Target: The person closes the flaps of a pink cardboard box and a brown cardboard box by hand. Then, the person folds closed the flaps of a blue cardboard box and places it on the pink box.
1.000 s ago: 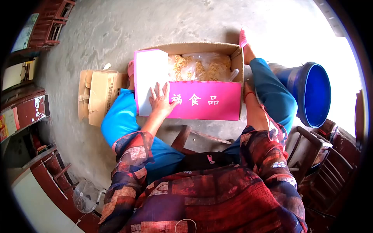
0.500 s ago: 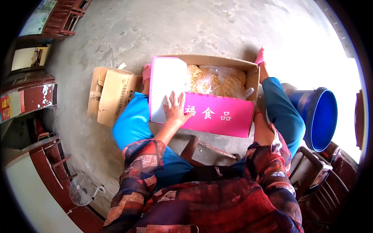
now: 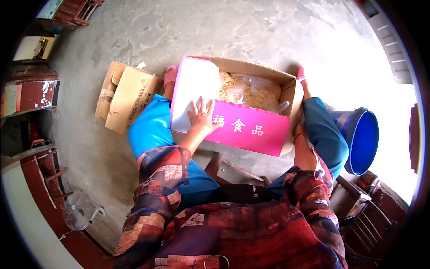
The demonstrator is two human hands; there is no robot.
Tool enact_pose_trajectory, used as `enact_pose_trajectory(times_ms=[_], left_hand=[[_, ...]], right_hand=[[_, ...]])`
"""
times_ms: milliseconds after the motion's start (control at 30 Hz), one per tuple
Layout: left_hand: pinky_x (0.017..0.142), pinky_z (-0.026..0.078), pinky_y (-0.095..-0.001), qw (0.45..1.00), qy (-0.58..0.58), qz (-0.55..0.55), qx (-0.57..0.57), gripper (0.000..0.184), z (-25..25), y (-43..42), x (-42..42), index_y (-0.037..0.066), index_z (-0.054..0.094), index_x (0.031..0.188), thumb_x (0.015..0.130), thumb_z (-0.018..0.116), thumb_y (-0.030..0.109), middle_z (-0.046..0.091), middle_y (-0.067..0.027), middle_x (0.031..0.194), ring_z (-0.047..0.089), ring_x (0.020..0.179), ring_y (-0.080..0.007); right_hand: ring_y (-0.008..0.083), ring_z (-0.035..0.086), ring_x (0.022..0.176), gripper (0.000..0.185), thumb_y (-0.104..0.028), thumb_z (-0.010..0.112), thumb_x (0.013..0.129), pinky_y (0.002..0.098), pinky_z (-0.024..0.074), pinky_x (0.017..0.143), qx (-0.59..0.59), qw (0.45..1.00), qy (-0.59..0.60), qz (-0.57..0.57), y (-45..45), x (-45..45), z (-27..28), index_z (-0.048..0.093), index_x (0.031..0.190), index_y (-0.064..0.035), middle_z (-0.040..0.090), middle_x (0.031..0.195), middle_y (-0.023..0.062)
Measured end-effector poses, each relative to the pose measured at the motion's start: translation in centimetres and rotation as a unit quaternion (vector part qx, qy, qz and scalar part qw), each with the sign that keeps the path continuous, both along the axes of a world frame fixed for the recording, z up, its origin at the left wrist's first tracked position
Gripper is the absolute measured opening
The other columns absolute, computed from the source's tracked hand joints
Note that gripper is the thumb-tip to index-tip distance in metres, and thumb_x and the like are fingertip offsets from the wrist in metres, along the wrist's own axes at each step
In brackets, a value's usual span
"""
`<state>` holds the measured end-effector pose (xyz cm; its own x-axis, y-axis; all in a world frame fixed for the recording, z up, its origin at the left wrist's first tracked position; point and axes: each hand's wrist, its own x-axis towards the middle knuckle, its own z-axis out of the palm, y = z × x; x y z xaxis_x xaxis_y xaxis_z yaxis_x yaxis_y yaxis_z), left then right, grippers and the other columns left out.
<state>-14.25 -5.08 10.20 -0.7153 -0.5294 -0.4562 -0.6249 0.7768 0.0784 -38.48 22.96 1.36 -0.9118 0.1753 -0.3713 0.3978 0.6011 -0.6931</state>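
A pink and white cardboard box (image 3: 251,131) stands on the floor between my legs, its long near flap folded over part of the opening. Inside lie clear plastic bags of golden, crumbly-looking food (image 3: 260,97). My left hand (image 3: 202,117) rests flat with fingers spread where the white left flap (image 3: 193,89) meets the pink one. At the box's right end, my right hand (image 3: 299,131) is beside the brown side flap (image 3: 293,105). Its fingers are hidden behind the cardboard, so their grip does not show.
A brown carton (image 3: 130,98) lies left of my leg. To the right is a blue plastic barrel (image 3: 362,141) on its side, near wooden chairs (image 3: 365,215). A small fan (image 3: 78,210) stands at lower left. Under the box's near side is a wooden stool part (image 3: 215,166).
The whole view has tilted slightly. More of the box's brown right flap shows beside my right hand. My left hand keeps its place on the flaps.
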Motion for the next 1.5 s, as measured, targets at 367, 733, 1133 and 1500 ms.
enact_pose_trajectory(times_ms=[367,733,1133,1500], left_hand=[[0.097,0.017,-0.0639,0.998,-0.054,0.010,0.019,0.102,-0.1,-0.4,-0.7,0.027,0.004,0.140,0.064,0.064,0.059,-0.007,-0.0127,0.146,-0.006,0.130,-0.0458],[0.095,0.017,-0.0666,0.996,-0.080,0.013,0.026,0.117,1.2,-0.4,-0.9,0.023,0.000,0.140,0.055,0.069,0.062,-0.011,-0.0132,0.145,-0.008,0.129,-0.0471],[0.094,0.018,-0.0672,0.996,-0.078,0.025,0.035,0.118,1.2,-0.4,-1.1,0.022,0.000,0.140,0.054,0.071,0.060,-0.009,-0.0132,0.145,-0.006,0.129,-0.0476],[0.095,0.019,-0.0657,0.997,-0.057,0.035,0.034,0.115,1.4,-0.3,-1.1,0.023,0.005,0.140,0.054,0.072,0.057,-0.004,-0.0116,0.146,-0.003,0.130,-0.0463]], right_hand=[[0.0317,0.058,0.090,0.031,-0.014,0.053,0.075,0.0351,0.0452,0.078,0.034,0.999,-0.010,0.022,4.3,1.1,1.3,0.057,0.102,0.0008,0.061,0.096,0.0190],[0.0314,0.059,0.089,0.031,-0.013,0.053,0.075,0.0347,0.0456,0.077,0.107,0.991,-0.056,0.049,8.5,1.2,2.3,0.057,0.102,0.0012,0.061,0.095,0.0186],[0.0310,0.059,0.089,0.031,-0.013,0.053,0.074,0.0344,0.0462,0.076,0.195,0.973,-0.090,0.080,9.8,0.6,4.7,0.057,0.102,0.0016,0.062,0.094,0.0183],[0.0270,0.055,0.098,0.055,-0.029,0.063,0.076,0.0344,0.0445,0.082,0.053,0.895,0.114,0.428,-2.1,10.5,14.5,0.043,0.116,0.0025,0.052,0.112,0.0185]])
